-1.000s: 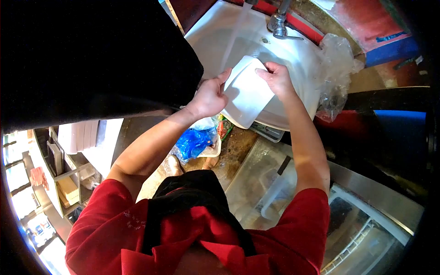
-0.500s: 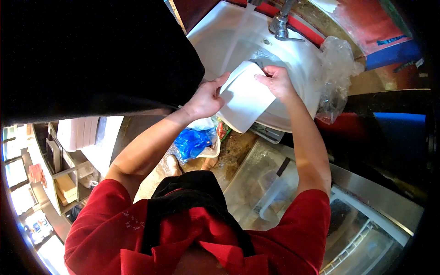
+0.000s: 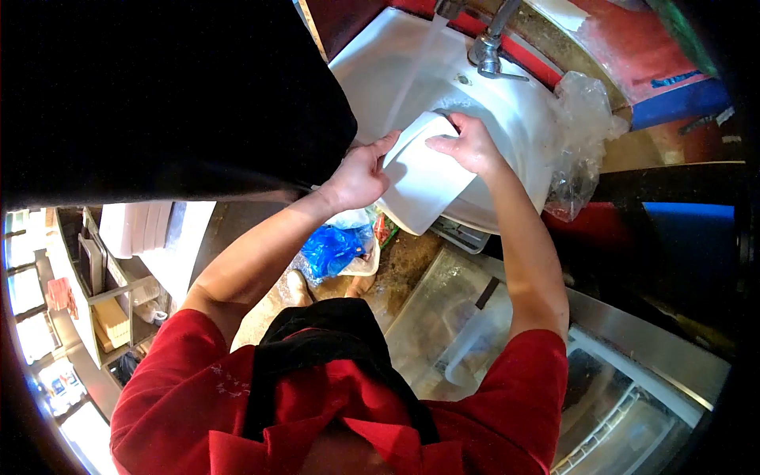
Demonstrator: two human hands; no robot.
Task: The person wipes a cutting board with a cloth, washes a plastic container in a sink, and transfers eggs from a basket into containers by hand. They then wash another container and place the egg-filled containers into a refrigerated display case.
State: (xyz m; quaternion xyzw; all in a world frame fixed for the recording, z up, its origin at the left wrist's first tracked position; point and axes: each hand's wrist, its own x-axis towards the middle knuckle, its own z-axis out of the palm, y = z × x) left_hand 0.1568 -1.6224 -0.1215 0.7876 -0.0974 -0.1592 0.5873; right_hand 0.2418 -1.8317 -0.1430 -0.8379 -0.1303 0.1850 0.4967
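Observation:
Over the front of a white sink I hold a smooth white piece, perhaps a dish or tray; its exact kind is unclear. My left hand grips its left edge, thumb on top. My right hand holds the upper right edge, its thumb on the white surface and the fingers partly hidden behind. Water runs from the faucet into the basin, up and to the left of the piece.
Clear plastic bags hang at the sink's right side. Below the sink stands a bin with a blue bag. A glass-topped chest is at the lower right, shelving at the left. A large black shape fills the upper left.
My right thumb has slid left across the white surface. Both hands still hold the piece, and the whole view has shifted slightly.

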